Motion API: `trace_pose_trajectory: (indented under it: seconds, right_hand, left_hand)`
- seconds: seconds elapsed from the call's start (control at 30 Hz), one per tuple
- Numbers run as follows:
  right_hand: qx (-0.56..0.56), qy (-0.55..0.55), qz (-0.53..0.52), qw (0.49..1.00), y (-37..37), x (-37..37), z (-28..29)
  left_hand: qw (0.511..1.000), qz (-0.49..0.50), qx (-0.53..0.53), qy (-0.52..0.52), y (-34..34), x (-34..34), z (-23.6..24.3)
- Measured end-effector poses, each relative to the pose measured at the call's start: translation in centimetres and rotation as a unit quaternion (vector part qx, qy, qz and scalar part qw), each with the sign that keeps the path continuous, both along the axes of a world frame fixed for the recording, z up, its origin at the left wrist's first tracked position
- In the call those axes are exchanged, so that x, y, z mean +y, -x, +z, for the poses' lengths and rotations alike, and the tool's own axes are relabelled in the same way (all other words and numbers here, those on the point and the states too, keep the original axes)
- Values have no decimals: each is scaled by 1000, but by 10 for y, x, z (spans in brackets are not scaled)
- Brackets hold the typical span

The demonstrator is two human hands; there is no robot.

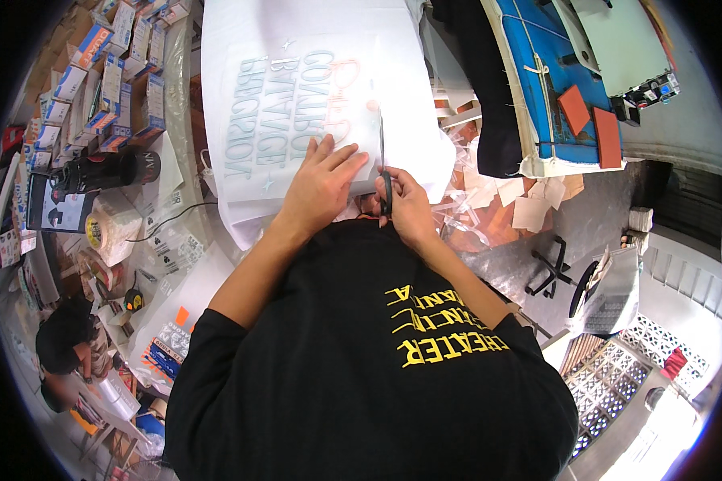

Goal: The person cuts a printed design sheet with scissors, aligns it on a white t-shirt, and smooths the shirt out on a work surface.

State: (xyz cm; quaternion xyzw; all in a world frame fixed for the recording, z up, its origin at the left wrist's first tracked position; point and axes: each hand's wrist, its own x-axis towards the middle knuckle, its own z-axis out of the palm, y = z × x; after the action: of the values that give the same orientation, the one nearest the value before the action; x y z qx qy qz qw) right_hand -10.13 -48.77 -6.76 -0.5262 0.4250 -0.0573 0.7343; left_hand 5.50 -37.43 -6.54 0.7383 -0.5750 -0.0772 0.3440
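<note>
A large white sheet (233,96) with lettering that shows faintly in blue and orange lies spread before me. My left hand (322,178) rests palm down on its near part, fingers stretched out, holding nothing. Beside it, my right hand (407,210) is closed around the black handles of a pair of scissors (383,144). The long blades point away from me and meet the sheet to the right of the lettering. Whether the blades are parted is too fine to make out.
Stacked cartons (112,80), a dark bottle (108,170) and a roll of tape (104,228) stand at the left. Paper scraps (529,212) litter the floor at right, below a blue-topped table (529,72). Another person (68,341) sits at lower left.
</note>
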Motion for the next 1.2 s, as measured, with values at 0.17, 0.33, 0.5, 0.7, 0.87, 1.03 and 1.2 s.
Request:
trace_pose_trajectory:
  seconds: [0.17, 0.33, 0.5, 0.7, 0.87, 1.03, 1.2]
  right_hand:
    - [12, 12, 6, 1000, 1, 2, 4]
    - [27, 22, 21, 999, 7, 0, 0]
    - [-9, -15, -14, 1000, 3, -1, -4]
    - [-16, -32, -28, 999, -2, -5, -1]
    - [-21, -46, -24, 998, 6, -8, -6]
    - [-45, -81, -26, 995, 10, -13, -7]
    - [-37, -64, -11, 997, 9, -17, -6]
  left_hand:
    - [1000, 1, -2, 0, 0, -1, 0]
    - [1000, 0, -6, 6, 0, 0, -2]
    - [1000, -6, -8, 9, 0, 2, -1]
    - [1000, -6, -3, 16, 2, 6, -4]
    - [1000, -4, 0, 14, 1, 7, -5]
    - [1000, -9, 7, 6, -2, 8, -5]
    - [1000, -12, 6, 4, -3, 8, -4]
